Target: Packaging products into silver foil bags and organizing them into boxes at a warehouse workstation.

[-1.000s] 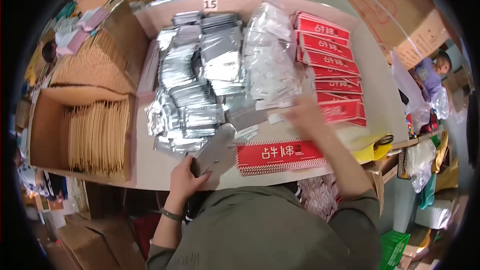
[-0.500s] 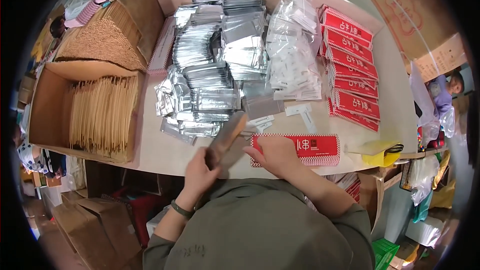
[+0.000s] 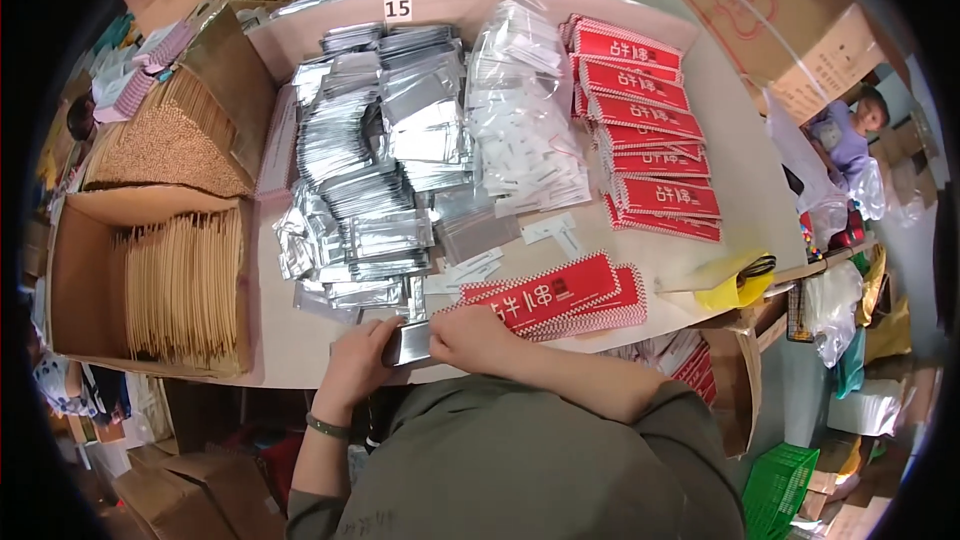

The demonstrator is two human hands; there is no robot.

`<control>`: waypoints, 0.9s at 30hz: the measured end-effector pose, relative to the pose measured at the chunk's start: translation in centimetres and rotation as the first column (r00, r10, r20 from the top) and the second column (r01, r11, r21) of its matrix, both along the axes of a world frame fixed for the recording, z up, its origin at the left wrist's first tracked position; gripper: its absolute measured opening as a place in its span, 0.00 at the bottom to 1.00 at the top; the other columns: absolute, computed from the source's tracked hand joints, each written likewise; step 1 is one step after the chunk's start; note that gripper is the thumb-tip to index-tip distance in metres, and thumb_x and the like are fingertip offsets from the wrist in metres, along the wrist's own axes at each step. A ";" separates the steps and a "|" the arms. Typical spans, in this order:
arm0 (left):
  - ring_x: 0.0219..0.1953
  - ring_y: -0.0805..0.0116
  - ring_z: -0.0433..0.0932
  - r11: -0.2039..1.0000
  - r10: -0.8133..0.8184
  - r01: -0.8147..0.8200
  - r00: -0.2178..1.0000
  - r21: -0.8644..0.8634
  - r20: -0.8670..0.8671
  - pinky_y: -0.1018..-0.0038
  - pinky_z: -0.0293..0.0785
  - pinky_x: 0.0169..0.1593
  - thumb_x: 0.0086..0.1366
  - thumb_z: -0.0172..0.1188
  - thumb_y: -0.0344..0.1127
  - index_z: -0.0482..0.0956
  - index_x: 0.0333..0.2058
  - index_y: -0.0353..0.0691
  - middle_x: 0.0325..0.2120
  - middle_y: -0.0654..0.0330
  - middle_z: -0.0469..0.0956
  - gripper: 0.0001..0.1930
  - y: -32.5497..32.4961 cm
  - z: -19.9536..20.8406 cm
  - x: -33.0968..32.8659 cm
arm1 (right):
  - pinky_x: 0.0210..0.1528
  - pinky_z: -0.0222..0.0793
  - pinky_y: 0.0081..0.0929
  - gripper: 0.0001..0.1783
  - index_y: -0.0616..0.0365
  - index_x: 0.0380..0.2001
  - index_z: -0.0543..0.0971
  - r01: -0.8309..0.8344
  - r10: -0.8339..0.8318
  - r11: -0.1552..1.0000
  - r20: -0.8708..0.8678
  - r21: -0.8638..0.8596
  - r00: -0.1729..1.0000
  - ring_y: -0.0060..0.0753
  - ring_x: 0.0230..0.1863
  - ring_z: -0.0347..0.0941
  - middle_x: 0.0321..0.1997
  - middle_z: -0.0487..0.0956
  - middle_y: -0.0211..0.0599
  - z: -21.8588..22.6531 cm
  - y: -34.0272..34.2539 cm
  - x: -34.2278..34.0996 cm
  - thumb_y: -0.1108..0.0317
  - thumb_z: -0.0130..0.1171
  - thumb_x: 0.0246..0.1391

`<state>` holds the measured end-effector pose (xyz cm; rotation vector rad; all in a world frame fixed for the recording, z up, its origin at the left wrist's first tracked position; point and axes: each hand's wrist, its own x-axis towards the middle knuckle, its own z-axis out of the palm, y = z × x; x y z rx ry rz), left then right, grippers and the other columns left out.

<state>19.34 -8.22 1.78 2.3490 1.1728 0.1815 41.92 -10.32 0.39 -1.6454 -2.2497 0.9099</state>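
My left hand [image 3: 357, 362], with a dark band on its wrist, is closed on the end of a flat silver packet [image 3: 409, 344] at the table's front edge. The packet's other end meets my right hand [image 3: 474, 342], whose fingers are curled at the left end of a red paper sleeve [image 3: 560, 292] with a checkered border. That sleeve lies aslant over a few more red sleeves [image 3: 632, 302]. My right fingertips are partly hidden. Beyond my hands are white paper slips [image 3: 470, 273] and a pile of silver packets [image 3: 385, 235].
At the left stand cardboard boxes of wooden sticks [image 3: 185, 290] and tan sticks seen end-on [image 3: 165, 135]. Clear bags with white contents [image 3: 525, 130] and stacked red sleeves [image 3: 650, 120] fill the back. A yellow wrapper [image 3: 735, 285] lies right; a person [image 3: 850, 135] is beyond.
The packet in my left hand has come down from a raised tilt to lie level against my right hand. The top red sleeve has turned aslant. The whole view has shifted.
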 end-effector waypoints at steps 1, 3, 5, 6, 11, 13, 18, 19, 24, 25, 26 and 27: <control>0.41 0.49 0.78 0.998 0.009 -0.009 1.000 -0.054 0.003 0.61 0.76 0.44 0.42 0.75 0.36 0.74 0.52 0.43 0.37 0.53 0.77 0.34 0.3 0.2 0.5 | 0.38 0.73 0.49 0.13 0.61 0.29 0.80 -0.003 0.003 1.000 0.013 -0.016 1.000 0.54 0.33 0.79 0.28 0.81 0.50 -0.1 0.7 1.0 0.60 0.55 0.50; 0.43 0.48 0.77 0.998 -0.011 0.005 0.995 0.068 0.096 0.60 0.75 0.47 0.43 0.75 0.35 0.74 0.52 0.43 0.39 0.52 0.78 0.34 0.2 0.2 0.2 | 0.39 0.73 0.48 0.14 0.60 0.28 0.80 0.009 -0.028 0.994 0.177 0.108 0.984 0.53 0.34 0.79 0.30 0.81 0.48 0.7 2.5 4.4 0.59 0.56 0.52; 0.49 0.47 0.75 0.988 0.046 -0.071 0.983 0.140 0.178 0.59 0.72 0.53 0.46 0.74 0.36 0.75 0.51 0.40 0.44 0.51 0.78 0.31 -0.4 0.0 -1.2 | 0.46 0.73 0.46 0.16 0.60 0.34 0.82 0.415 -0.431 0.902 0.221 0.116 0.875 0.52 0.42 0.78 0.38 0.81 0.53 1.8 4.1 10.2 0.57 0.59 0.51; 0.49 0.47 0.75 0.985 0.051 -0.081 0.981 0.154 0.189 0.59 0.72 0.53 0.46 0.74 0.36 0.75 0.51 0.40 0.44 0.51 0.78 0.31 0.6 -0.5 -1.9 | 0.47 0.72 0.46 0.16 0.61 0.35 0.82 0.513 -0.551 0.834 0.253 0.202 0.795 0.53 0.42 0.78 0.36 0.80 0.54 -1.6 4.1 15.2 0.59 0.64 0.48; 0.42 0.49 0.78 0.621 0.545 -0.627 0.777 0.470 0.315 0.63 0.75 0.46 0.54 0.65 0.30 0.78 0.44 0.35 0.39 0.49 0.78 0.17 5.4 0.3 -12.8 | 0.40 0.71 0.41 0.14 0.62 0.31 0.78 0.428 -0.453 0.890 0.216 0.155 0.865 0.51 0.34 0.77 0.29 0.78 0.49 -1.6 2.9 18.2 0.64 0.68 0.45; 0.40 0.49 0.78 0.471 0.712 -0.761 0.627 0.447 0.317 0.62 0.75 0.43 0.55 0.63 0.28 0.78 0.43 0.34 0.38 0.48 0.78 0.15 6.1 1.2 -15.9 | 0.38 0.71 0.41 0.13 0.62 0.31 0.79 0.410 -0.436 0.893 0.130 0.184 0.891 0.51 0.33 0.76 0.28 0.78 0.49 -0.1 4.3 16.4 0.65 0.67 0.46; 0.38 0.44 0.78 0.626 0.766 -0.698 0.633 0.348 -0.110 0.55 0.74 0.40 0.57 0.58 0.30 0.79 0.34 0.36 0.33 0.45 0.79 0.07 7.0 0.7 -18.8 | 0.42 0.70 0.40 0.10 0.63 0.34 0.79 0.177 -0.135 0.903 -0.133 0.392 0.982 0.53 0.39 0.75 0.35 0.79 0.50 1.2 8.9 7.3 0.68 0.62 0.50; 0.38 0.44 0.78 0.611 0.777 -0.702 0.621 0.366 -0.105 0.55 0.74 0.40 0.57 0.58 0.30 0.79 0.34 0.36 0.33 0.45 0.79 0.07 6.9 0.7 -19.0 | 0.44 0.70 0.40 0.10 0.63 0.35 0.79 0.118 -0.053 0.896 -0.160 0.427 0.986 0.53 0.42 0.75 0.38 0.78 0.50 1.0 9.7 4.6 0.68 0.61 0.51; 0.37 0.43 0.79 0.547 0.813 -0.766 0.582 0.339 0.003 0.53 0.75 0.41 0.58 0.54 0.32 0.78 0.32 0.37 0.32 0.44 0.79 0.07 6.0 -0.5 -18.7 | 0.49 0.69 0.41 0.09 0.63 0.36 0.78 0.280 -0.164 0.902 -0.337 0.330 0.927 0.53 0.47 0.74 0.42 0.77 0.48 -2.3 11.7 -2.7 0.71 0.56 0.53; 0.37 0.43 0.79 0.558 0.814 -0.756 0.579 0.342 -0.048 0.52 0.75 0.41 0.58 0.54 0.33 0.78 0.31 0.37 0.33 0.43 0.79 0.07 6.5 -0.8 -19.0 | 0.48 0.70 0.41 0.09 0.62 0.37 0.78 0.226 -0.122 0.886 -0.268 0.404 0.956 0.53 0.46 0.75 0.43 0.78 0.48 -2.1 11.4 -2.3 0.73 0.54 0.53; 0.36 0.43 0.79 0.566 0.820 -0.761 0.559 0.317 -0.122 0.52 0.75 0.40 0.59 0.53 0.34 0.78 0.31 0.36 0.33 0.43 0.80 0.08 6.2 -1.7 -19.6 | 0.47 0.71 0.40 0.09 0.62 0.38 0.78 0.150 -0.072 0.882 -0.186 0.448 0.980 0.52 0.45 0.75 0.43 0.78 0.48 -2.2 11.5 -2.6 0.75 0.53 0.53; 0.36 0.42 0.79 0.615 0.781 -0.712 0.608 0.338 -0.142 0.52 0.75 0.40 0.59 0.53 0.34 0.77 0.31 0.36 0.33 0.43 0.80 0.08 6.7 -1.5 -19.3 | 0.47 0.71 0.40 0.09 0.62 0.38 0.78 0.129 -0.047 0.888 -0.191 0.442 0.981 0.52 0.45 0.75 0.43 0.78 0.48 -1.7 11.3 -2.3 0.75 0.53 0.53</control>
